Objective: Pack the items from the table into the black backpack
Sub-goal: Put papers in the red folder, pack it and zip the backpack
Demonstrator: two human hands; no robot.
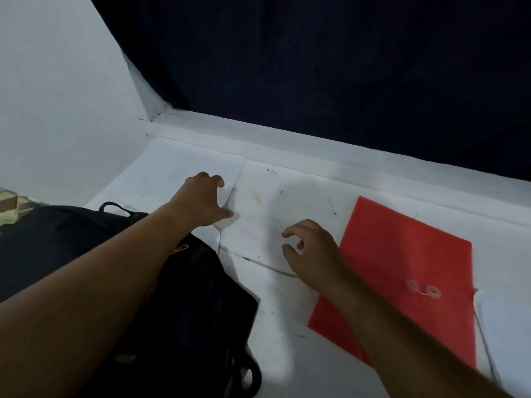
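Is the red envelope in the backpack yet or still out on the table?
Still out: the red envelope lies flat on the white table, right of the black backpack.

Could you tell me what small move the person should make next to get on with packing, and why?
Probably move the right hand a little to its right and take the near edge of the red envelope. That hand hovers empty beside it, the envelope lies flat on the table, and the black backpack waits by the left hand.

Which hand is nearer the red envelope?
The right hand, hovering just left of the red envelope. The left hand reaches farther away, beyond the black backpack, holding nothing.
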